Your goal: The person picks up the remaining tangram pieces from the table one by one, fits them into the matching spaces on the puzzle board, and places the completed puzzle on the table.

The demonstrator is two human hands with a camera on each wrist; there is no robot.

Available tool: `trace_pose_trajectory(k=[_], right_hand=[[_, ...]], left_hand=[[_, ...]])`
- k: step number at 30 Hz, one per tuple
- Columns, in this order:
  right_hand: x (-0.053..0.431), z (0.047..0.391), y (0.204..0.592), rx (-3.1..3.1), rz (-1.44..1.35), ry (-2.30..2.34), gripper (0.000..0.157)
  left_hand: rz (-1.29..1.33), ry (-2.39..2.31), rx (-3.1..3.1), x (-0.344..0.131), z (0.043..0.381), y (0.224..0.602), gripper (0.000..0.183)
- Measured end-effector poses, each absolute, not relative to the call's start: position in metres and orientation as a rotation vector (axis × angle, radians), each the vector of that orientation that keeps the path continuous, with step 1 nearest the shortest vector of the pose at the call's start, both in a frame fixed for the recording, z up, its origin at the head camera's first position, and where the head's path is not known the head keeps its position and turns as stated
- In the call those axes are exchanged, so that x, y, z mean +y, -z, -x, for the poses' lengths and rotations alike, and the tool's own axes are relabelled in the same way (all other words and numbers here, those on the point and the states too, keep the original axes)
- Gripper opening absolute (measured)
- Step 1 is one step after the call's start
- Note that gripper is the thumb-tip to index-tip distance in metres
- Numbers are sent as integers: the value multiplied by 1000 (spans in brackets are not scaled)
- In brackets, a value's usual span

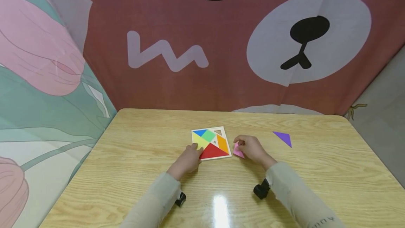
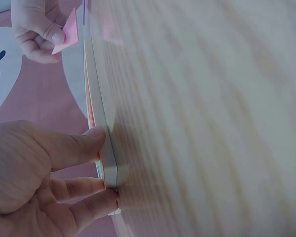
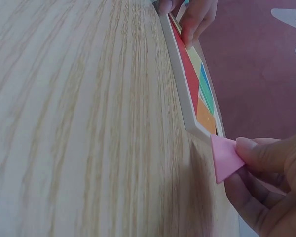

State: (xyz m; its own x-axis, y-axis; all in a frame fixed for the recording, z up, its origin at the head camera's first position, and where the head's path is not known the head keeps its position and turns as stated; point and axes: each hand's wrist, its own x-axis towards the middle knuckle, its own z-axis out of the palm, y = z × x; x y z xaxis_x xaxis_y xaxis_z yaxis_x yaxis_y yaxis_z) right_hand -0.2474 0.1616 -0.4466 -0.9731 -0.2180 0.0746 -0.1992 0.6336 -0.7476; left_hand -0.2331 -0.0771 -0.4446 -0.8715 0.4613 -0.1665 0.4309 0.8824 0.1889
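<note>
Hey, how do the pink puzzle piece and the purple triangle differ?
The right hand pinches the pink piece; the purple triangle lies on the table. The hand partly covers the pink piece but not the purple triangle. The pink piece is beside the puzzle board; the purple triangle is farther right. Both are flat and outside the board.

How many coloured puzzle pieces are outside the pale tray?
2: one flat pink piece pinched in the right hand, and a purple triangle farther right on the wooden table. Others may be hidden.
</note>
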Motion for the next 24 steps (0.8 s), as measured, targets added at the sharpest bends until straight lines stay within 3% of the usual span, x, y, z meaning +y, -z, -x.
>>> trace_pose_trajectory(k=[24], right_hand=[[135,265,452,2798,195,1535,19]], left_hand=[[-775,-180,2885,-79,233,445,40]])
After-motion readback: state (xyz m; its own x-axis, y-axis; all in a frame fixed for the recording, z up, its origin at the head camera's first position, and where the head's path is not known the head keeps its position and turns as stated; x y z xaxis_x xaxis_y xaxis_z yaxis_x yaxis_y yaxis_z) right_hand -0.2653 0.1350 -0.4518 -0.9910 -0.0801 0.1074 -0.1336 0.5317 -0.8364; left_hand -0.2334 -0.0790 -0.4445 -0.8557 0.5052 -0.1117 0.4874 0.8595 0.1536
